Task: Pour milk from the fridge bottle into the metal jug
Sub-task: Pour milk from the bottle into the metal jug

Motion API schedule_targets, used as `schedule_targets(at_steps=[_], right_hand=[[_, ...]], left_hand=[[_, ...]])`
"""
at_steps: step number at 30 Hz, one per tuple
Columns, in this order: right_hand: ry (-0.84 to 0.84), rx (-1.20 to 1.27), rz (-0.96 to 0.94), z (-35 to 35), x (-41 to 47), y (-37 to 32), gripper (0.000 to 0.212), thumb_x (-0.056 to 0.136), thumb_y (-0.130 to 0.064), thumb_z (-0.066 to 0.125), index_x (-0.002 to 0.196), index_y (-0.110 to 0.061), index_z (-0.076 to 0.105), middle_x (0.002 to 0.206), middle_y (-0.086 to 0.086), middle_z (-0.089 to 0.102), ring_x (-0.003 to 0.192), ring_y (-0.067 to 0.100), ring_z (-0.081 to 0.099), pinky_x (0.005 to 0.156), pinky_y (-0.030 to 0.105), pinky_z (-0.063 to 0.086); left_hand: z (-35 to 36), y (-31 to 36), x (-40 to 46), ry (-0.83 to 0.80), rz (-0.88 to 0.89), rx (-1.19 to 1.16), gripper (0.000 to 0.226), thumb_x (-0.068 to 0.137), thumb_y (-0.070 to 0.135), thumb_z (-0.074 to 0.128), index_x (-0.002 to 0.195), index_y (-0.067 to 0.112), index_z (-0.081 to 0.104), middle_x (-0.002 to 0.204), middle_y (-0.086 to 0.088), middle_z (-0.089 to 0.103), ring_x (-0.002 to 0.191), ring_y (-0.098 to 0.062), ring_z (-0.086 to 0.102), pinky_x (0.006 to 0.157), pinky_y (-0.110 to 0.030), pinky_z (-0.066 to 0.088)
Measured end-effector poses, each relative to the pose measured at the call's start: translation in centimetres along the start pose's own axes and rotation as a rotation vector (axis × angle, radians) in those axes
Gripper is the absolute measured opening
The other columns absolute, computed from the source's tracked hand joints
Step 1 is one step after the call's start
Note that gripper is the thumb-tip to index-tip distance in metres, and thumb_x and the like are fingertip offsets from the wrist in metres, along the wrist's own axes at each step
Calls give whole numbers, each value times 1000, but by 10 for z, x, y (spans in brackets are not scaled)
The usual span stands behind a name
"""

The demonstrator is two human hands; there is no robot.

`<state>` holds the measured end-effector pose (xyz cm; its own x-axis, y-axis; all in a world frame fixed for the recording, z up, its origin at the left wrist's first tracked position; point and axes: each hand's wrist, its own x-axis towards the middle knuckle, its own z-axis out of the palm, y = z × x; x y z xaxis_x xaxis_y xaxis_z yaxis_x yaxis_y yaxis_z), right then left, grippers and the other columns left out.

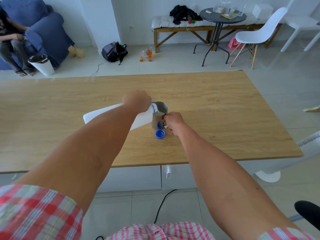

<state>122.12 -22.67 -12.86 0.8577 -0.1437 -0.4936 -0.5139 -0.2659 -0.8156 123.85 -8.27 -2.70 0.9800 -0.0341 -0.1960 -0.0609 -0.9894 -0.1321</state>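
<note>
white walls | grey tile floor (285,87) | blue armchair (45,30) | wood bench (181,30) | rnd table (222,15) | white chair (258,35)

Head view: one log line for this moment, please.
phase: pouring | left hand: tilts bottle | right hand: on jug handle | cap: on table

The person wears a short-sleeved checked shirt (155,232) in red, pink and white, with thin blue and yellow lines. Its sleeves end above the elbows, leaving both forearms bare. One small button shows on the front.
</note>
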Motion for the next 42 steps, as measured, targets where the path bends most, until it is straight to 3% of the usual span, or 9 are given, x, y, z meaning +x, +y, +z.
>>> schedule_targets(at_steps=[32, 42], right_hand=[[-4, 10, -14, 3, 3, 3, 23, 96, 1, 43, 94, -11, 62, 80, 8, 53, 56, 15, 35, 46, 26, 28], [6, 21, -12, 5, 8, 4, 24, 95, 1, 43, 95, -12, 64, 88, 9, 57, 67, 17, 42, 52, 27, 32]], left_hand=[[1, 0, -1, -2, -6, 28, 21, 99, 15, 44, 103, 9, 64, 85, -6, 58, 91, -30, 65, 86, -43, 55], [1, 0, 0, 4, -6, 20, 17, 99, 15, 43, 97, 10, 59, 83, -6, 57, 91, -29, 64, 86, -42, 55]])
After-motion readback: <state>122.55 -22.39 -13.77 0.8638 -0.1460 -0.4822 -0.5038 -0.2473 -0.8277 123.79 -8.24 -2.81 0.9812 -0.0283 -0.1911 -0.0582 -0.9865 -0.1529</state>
